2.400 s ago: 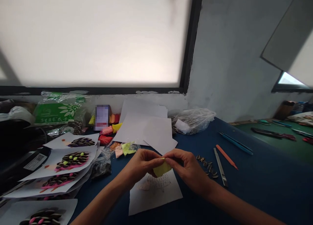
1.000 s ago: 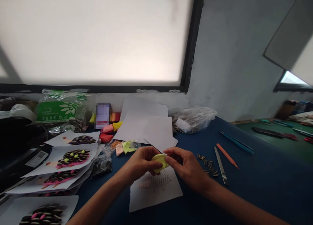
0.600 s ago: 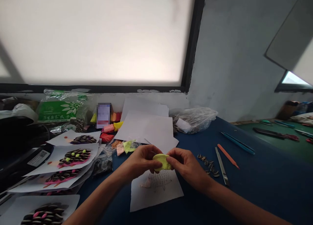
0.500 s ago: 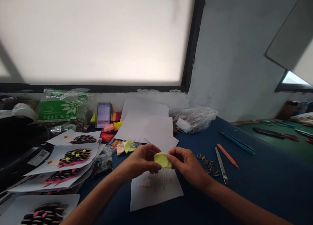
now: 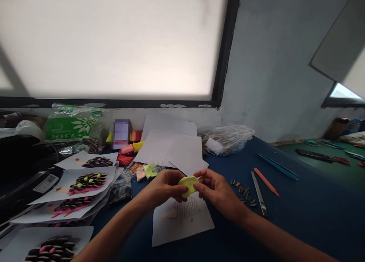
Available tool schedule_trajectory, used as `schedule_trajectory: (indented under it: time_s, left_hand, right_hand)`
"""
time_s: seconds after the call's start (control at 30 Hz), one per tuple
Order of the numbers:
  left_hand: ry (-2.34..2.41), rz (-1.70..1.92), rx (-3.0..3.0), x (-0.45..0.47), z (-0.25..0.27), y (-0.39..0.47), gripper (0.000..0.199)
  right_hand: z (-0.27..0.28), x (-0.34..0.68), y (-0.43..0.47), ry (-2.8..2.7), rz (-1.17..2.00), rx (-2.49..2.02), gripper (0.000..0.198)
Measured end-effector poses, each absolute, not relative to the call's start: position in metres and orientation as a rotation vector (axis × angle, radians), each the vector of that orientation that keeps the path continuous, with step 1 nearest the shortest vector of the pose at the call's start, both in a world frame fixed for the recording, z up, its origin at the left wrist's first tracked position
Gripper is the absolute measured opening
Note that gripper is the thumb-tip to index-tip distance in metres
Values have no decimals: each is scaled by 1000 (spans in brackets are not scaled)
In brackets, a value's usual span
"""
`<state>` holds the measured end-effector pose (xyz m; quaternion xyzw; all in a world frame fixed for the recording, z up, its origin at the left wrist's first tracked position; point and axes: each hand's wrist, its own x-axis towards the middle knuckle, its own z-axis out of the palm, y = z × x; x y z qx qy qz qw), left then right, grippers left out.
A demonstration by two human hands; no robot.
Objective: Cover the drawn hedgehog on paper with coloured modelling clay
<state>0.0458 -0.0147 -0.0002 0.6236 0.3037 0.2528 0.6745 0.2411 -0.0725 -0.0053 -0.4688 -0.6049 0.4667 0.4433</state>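
A flattened piece of yellow-green modelling clay (image 5: 188, 186) is pinched between both hands. My left hand (image 5: 168, 184) grips its left edge with thumb and fingers. On the opposite edge, my right hand (image 5: 213, 188) pinches it the same way. Below the hands lies a white paper (image 5: 182, 231) bearing a pencil drawing of a hedgehog-like animal, whose snout is covered in pinkish clay; the hands hide its upper part. Several sunflower seeds (image 5: 243, 191) are scattered to the right of my right hand.
On the right lie a metal blade-like tool (image 5: 259, 195), an orange tool (image 5: 266, 182) and blue tweezers (image 5: 278, 167). Finished seed hedgehog pictures (image 5: 88, 182) are stacked left. Behind are blank sheets (image 5: 171, 148), clay packets (image 5: 125, 159), a green seed bag (image 5: 70, 125) and a clear plastic bag (image 5: 230, 140).
The clay has turned slightly in my fingers and its outline looks a little rounder. My right fingers have shifted their hold along its edge. The things on the table stay in place.
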Motion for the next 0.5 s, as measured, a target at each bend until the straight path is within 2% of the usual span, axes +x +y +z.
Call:
schedule_trajectory:
  time_s: [0.5]
  left_hand:
    - [733, 623, 1416, 53, -5, -17, 41]
  right_hand:
    - [-2, 240, -73, -1534, 1187, -1181, 36]
